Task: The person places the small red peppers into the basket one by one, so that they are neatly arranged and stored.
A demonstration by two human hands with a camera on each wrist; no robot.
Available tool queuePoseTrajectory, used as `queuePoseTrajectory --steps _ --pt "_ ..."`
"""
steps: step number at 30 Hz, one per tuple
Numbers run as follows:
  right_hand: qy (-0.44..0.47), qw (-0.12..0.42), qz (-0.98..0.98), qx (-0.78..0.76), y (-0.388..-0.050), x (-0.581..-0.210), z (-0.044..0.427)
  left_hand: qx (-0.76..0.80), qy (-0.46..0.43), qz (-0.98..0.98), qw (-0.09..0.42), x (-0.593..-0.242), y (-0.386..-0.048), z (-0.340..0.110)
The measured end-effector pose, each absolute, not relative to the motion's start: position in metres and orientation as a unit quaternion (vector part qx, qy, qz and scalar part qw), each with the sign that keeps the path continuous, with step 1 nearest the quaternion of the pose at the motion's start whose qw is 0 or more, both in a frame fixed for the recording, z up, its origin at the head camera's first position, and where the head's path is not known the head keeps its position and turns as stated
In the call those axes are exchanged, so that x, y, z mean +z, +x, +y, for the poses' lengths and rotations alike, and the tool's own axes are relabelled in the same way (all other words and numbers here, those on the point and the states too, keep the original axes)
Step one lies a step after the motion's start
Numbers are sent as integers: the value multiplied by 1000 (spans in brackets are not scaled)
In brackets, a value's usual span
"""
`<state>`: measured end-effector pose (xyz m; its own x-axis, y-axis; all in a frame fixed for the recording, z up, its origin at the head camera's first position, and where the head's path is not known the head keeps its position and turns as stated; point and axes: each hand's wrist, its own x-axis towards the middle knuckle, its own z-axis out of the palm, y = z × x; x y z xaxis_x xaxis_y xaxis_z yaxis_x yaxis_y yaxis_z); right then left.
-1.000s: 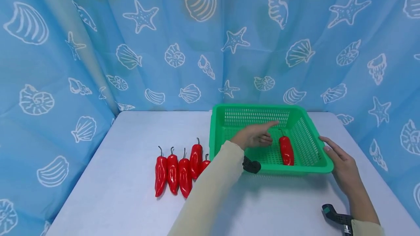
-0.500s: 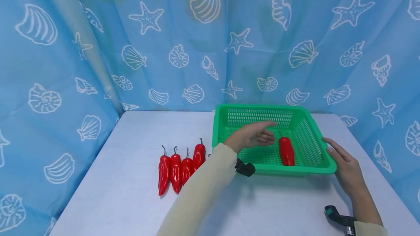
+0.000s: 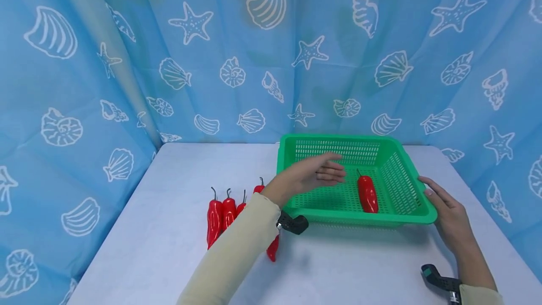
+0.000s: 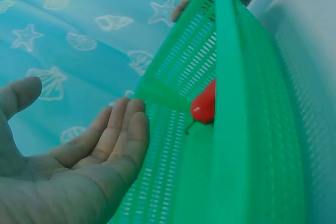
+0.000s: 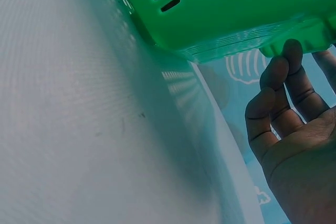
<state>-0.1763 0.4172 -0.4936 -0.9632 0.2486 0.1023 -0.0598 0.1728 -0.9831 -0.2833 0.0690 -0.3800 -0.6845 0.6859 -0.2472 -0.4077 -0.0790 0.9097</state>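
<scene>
A green slotted basket [image 3: 351,217] stands at the back right, with one red pepper [image 3: 367,194] lying inside, also partly visible in the left wrist view. Above the basket's left part is my left hand [image 3: 311,173], empty, its fingers extended and the thumb apart [image 4: 79,166]. My right hand [image 3: 453,218] holds the basket's right rim, fingers bent against it from outside in the right wrist view [image 5: 299,124]. Left of the basket, several red peppers [image 3: 214,220] lie side by side, some partly hidden by the left sleeve.
The white table [image 3: 139,248] extends to the left and in front of the basket. Behind it hangs a blue curtain [image 3: 237,22] with white shells and starfish. Black devices are strapped at both wrists, the right one [image 3: 440,280] low over the table.
My left hand has drawn leftward over the basket, and its sleeve now covers other parts of the pepper row. My right hand remains at the rim. The head view has shifted slightly.
</scene>
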Motion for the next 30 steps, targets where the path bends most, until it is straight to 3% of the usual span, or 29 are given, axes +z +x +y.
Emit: queuePoseTrajectory --steps 22,30 --pt "-63 107 -731 671 -176 -497 418 762 113 606 199 -391 -253 -52" --pt "-51 109 -720 684 -176 -495 418 747 57 647 139 -406 -239 -87"
